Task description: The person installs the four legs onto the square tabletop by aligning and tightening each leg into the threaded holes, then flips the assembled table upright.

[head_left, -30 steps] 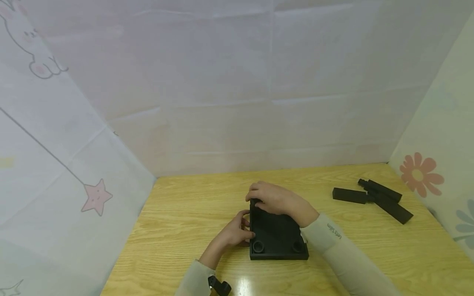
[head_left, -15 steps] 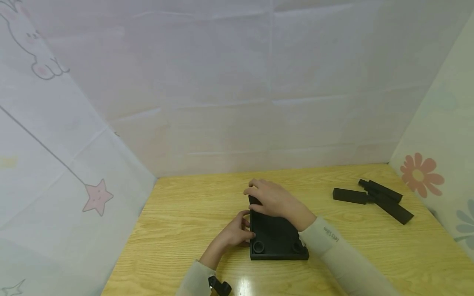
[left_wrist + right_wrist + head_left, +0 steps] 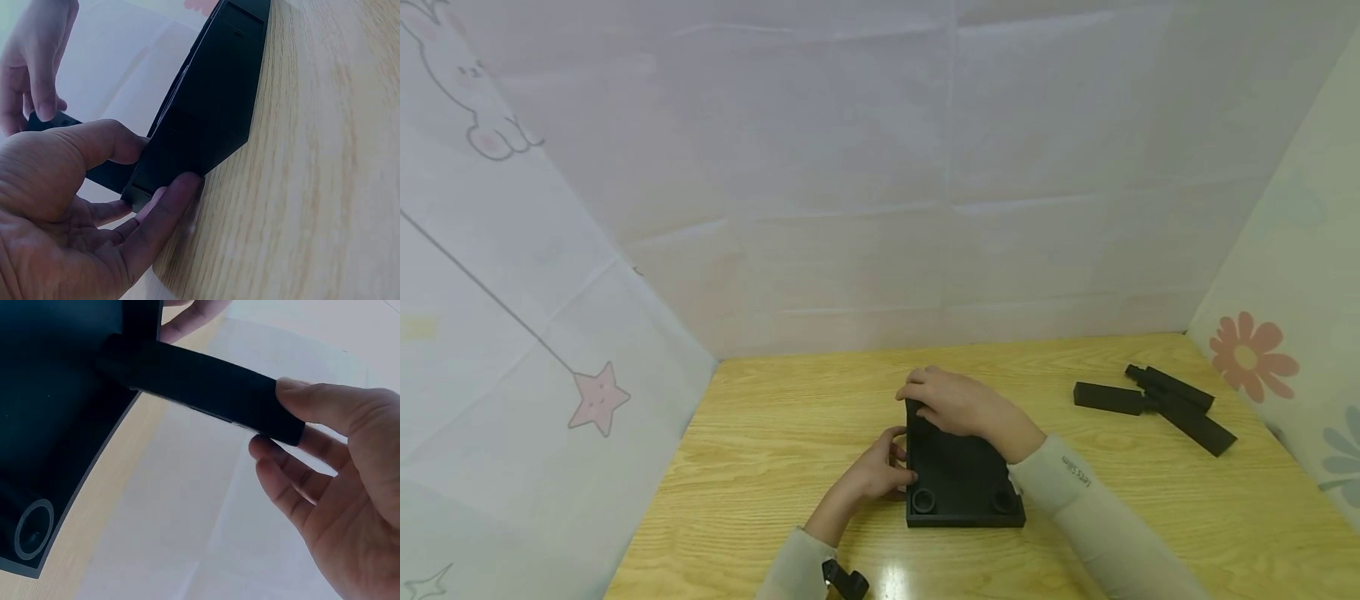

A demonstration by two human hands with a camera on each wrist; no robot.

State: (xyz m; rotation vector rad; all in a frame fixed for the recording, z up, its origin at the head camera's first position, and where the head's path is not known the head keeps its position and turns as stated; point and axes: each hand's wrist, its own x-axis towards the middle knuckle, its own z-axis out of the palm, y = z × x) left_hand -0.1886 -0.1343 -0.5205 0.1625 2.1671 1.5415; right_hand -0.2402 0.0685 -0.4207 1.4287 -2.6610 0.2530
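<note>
A black square panel (image 3: 962,475) with a raised rim lies on the wooden table, with round sockets at its corners. One socket (image 3: 34,528) shows up close in the right wrist view. At the panel's far-left corner stands a black square-sided leg (image 3: 212,387), its inner end at the corner; how deep it sits is hard to see. My right hand (image 3: 958,402) pinches the leg's free end between thumb and fingers. With thumb on the rim and fingers against the outer side, my left hand (image 3: 880,468) grips the panel's left edge (image 3: 200,106).
Farther right on the wooden table (image 3: 760,450), three more black legs lie in a loose pile: a left one (image 3: 1108,397), a back one (image 3: 1183,387) and a front one (image 3: 1197,423). Printed cloth walls (image 3: 850,250) enclose the table's back and sides.
My right hand shifted slightly left with its fingers turned at the leg's top, then came back near its earlier spot. The left hand and panel have stayed put.
</note>
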